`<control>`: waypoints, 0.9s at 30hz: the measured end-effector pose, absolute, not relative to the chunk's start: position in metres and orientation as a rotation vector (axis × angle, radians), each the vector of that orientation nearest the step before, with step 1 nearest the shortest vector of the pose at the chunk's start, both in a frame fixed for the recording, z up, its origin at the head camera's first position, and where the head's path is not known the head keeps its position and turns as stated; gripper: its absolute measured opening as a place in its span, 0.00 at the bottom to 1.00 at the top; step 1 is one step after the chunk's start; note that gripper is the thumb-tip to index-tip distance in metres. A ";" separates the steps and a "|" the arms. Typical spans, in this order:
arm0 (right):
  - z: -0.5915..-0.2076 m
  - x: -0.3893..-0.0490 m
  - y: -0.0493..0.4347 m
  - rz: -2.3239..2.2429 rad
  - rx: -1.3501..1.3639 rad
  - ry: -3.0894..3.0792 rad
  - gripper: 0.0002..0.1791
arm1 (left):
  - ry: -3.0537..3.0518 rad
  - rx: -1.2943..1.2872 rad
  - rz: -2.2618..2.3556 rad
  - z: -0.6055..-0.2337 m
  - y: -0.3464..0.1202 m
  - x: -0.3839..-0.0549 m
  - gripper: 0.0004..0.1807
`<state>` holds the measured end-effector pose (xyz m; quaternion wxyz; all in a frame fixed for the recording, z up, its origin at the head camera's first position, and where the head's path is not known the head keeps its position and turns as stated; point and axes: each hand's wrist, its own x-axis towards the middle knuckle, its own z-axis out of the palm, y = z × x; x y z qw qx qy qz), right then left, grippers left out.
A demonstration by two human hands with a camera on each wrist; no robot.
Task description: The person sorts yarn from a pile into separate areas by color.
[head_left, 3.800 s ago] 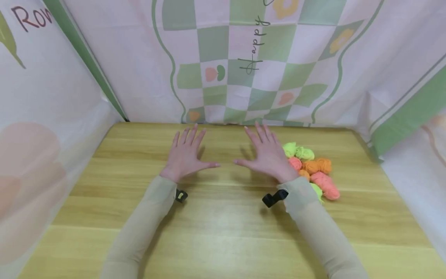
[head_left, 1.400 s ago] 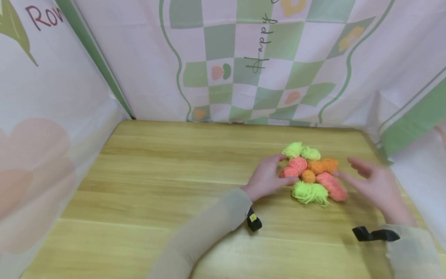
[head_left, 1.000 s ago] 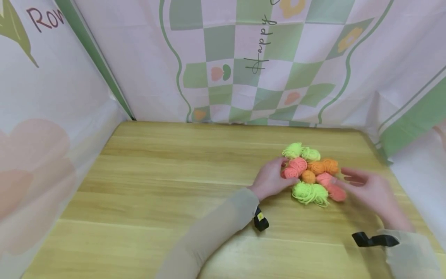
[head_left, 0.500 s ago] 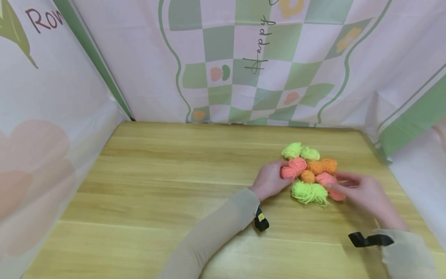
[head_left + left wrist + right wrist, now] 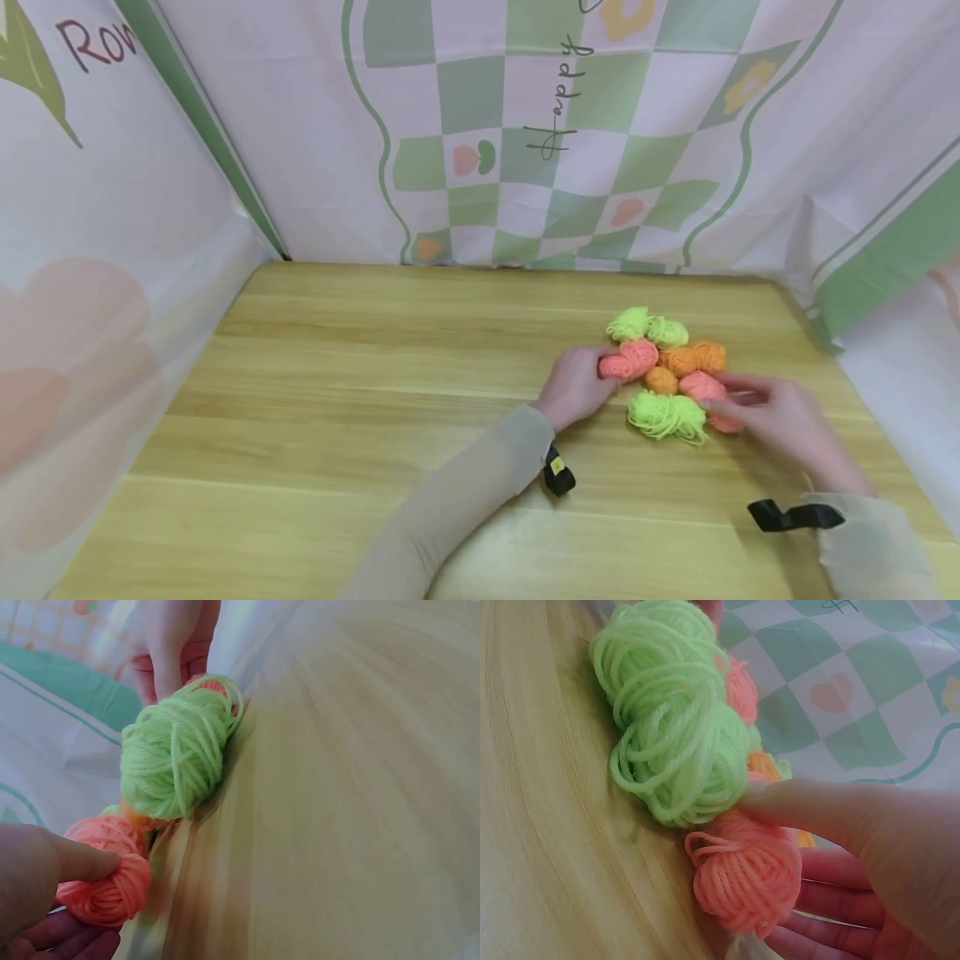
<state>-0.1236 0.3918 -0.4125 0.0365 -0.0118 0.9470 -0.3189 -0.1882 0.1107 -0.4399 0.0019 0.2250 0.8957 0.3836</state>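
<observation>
Toward the right of the table lies a cluster of small yarn skeins. My left hand (image 5: pixel 573 387) pinches the left coral-pink skein (image 5: pixel 630 360); in the left wrist view its thumb presses on the pink yarn (image 5: pixel 112 889) with the fingers underneath. At the cluster's other side my right hand (image 5: pixel 783 421) holds the right coral-pink skein (image 5: pixel 702 387), thumb on the near side and fingers behind, partly hiding it. Between them sit an orange ball (image 5: pixel 661 381) and an orange skein (image 5: pixel 690 358). A lime-green skein (image 5: pixel 667 415) with loose loops lies in front.
Another lime-green skein (image 5: pixel 647 325) lies at the back of the cluster. All the yarn is on a wooden table (image 5: pixel 360 400). A patterned cloth (image 5: pixel 465 100) hangs behind the table, and cloth walls stand at both sides. Each wrist wears a black strap.
Both hands came from the table's middle to the yarn. The left hand took hold of the left pink skein and has shifted it slightly left; the right hand closed on the right pink skein.
</observation>
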 end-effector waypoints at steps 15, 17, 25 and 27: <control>-0.416 -0.123 0.393 -0.966 -0.078 2.932 0.38 | 2.717 0.625 1.502 -0.429 0.079 -0.193 0.19; -0.416 -0.123 0.393 -0.965 -0.070 2.932 0.38 | 2.713 0.610 1.536 -0.428 0.073 -0.196 0.19; -0.415 -0.123 0.393 -0.955 -0.061 2.934 0.39 | 2.706 0.540 1.633 -0.426 0.048 -0.206 0.19; -0.414 -0.123 0.393 -0.954 -0.056 2.932 0.39 | 2.696 0.540 1.682 -0.426 0.042 -0.208 0.19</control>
